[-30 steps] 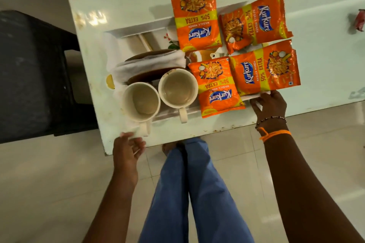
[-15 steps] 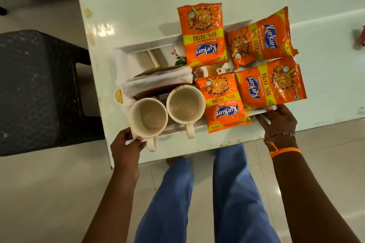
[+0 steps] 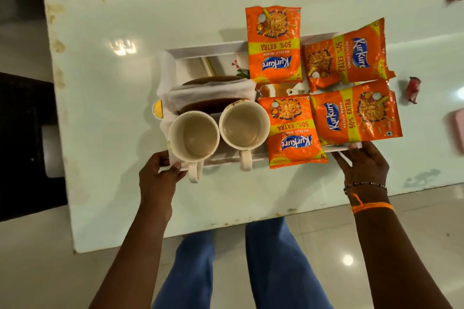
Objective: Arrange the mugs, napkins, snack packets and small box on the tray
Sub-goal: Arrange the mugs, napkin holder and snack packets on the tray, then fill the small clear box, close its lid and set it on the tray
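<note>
The task appears close to complete. The white tray (image 3: 200,51) rests on the pale desk (image 3: 105,108) and already carries most of the listed things. Two cream mugs sit side by side at its near edge, rims touching, handles pointing toward the person: the left mug (image 3: 194,136) and the right mug (image 3: 244,125). Both hold only a light residue; no liquid level can be confirmed. Behind them lies a folded white napkin (image 3: 211,94), set between two dark flat pieces whose nature cannot be determined. Four orange snack packets (image 3: 275,44) fill the right half of the tray in two rows, and several overhang the rim. The small box cannot be identified with certainty.

The left hand (image 3: 160,175) holds the near left corner of the tray, thumb on the rim just beside the left mug's handle. The right hand (image 3: 364,165) rests on the near right rim below the packets, fingers extended; whether they hook under the edge is not visible.

Remaining work is judged to be final positioning of the tray and tidying the overhanging packets.
</note>
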The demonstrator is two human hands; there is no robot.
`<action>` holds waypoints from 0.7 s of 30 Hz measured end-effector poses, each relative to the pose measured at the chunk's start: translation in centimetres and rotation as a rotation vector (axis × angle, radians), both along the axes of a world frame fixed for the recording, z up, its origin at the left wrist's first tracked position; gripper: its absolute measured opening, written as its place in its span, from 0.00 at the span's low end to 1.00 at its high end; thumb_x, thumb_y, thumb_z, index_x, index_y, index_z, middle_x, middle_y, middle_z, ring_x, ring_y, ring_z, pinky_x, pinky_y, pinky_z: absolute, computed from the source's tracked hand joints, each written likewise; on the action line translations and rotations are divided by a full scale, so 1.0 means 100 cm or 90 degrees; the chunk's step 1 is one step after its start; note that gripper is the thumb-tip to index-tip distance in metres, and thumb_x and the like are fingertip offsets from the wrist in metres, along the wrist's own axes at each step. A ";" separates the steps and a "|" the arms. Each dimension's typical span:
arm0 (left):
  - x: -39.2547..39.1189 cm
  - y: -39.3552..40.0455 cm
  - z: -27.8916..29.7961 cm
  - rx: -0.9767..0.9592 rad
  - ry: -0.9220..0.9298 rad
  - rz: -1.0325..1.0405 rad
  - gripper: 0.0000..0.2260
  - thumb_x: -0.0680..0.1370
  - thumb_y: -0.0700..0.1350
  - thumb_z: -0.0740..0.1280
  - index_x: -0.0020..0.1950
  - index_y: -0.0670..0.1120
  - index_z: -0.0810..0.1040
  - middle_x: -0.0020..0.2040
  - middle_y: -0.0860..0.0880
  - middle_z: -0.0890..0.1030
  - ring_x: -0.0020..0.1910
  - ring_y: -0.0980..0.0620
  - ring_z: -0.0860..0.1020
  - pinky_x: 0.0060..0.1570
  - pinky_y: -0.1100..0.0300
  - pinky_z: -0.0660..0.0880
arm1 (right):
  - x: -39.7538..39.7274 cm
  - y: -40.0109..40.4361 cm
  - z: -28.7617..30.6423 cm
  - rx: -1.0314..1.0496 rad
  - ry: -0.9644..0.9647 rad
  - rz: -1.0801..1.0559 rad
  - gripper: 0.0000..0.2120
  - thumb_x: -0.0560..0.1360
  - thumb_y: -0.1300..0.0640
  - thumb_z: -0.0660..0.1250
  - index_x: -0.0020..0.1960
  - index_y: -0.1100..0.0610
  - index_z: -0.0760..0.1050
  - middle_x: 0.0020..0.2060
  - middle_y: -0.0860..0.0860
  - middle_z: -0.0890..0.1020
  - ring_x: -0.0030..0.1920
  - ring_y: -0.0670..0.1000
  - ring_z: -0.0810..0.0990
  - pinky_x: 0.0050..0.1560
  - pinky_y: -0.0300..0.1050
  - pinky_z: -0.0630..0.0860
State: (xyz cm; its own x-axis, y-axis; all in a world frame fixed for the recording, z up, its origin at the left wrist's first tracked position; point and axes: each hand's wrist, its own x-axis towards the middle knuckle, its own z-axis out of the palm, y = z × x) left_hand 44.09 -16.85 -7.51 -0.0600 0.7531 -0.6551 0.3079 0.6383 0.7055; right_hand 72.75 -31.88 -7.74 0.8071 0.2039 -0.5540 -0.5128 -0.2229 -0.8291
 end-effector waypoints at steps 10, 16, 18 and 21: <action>0.092 0.009 -0.013 0.040 0.019 0.036 0.11 0.73 0.28 0.62 0.50 0.43 0.74 0.40 0.51 0.74 0.38 0.56 0.76 0.32 0.73 0.77 | 0.093 0.019 -0.008 -0.007 0.012 0.047 0.11 0.77 0.68 0.57 0.56 0.58 0.72 0.48 0.55 0.78 0.44 0.50 0.80 0.41 0.41 0.82; 0.104 0.000 -0.013 0.043 0.075 0.055 0.14 0.72 0.32 0.67 0.57 0.39 0.75 0.47 0.48 0.77 0.42 0.56 0.76 0.41 0.66 0.78 | 0.105 0.025 -0.016 -0.024 0.020 0.027 0.13 0.76 0.66 0.60 0.58 0.56 0.73 0.45 0.51 0.80 0.44 0.48 0.80 0.41 0.43 0.80; 0.105 -0.007 -0.010 0.038 0.072 0.055 0.16 0.71 0.34 0.68 0.59 0.41 0.75 0.51 0.47 0.77 0.48 0.52 0.76 0.52 0.56 0.76 | 0.104 0.024 -0.017 -0.026 0.013 0.017 0.12 0.77 0.66 0.60 0.58 0.56 0.73 0.46 0.53 0.79 0.44 0.50 0.79 0.42 0.43 0.79; 0.109 -0.022 -0.003 0.021 -0.014 0.099 0.16 0.71 0.33 0.67 0.58 0.43 0.75 0.56 0.44 0.77 0.55 0.48 0.76 0.57 0.52 0.74 | 0.104 0.023 -0.019 -0.022 0.014 0.030 0.10 0.77 0.66 0.60 0.57 0.60 0.72 0.44 0.54 0.78 0.49 0.55 0.77 0.46 0.44 0.79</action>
State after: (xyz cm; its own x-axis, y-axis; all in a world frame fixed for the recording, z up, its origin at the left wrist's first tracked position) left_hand 55.02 -19.07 -7.78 -0.1642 0.7571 -0.6323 0.1914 0.6533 0.7325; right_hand 83.13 -29.58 -9.65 0.7848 0.2217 -0.5788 -0.5189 -0.2757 -0.8091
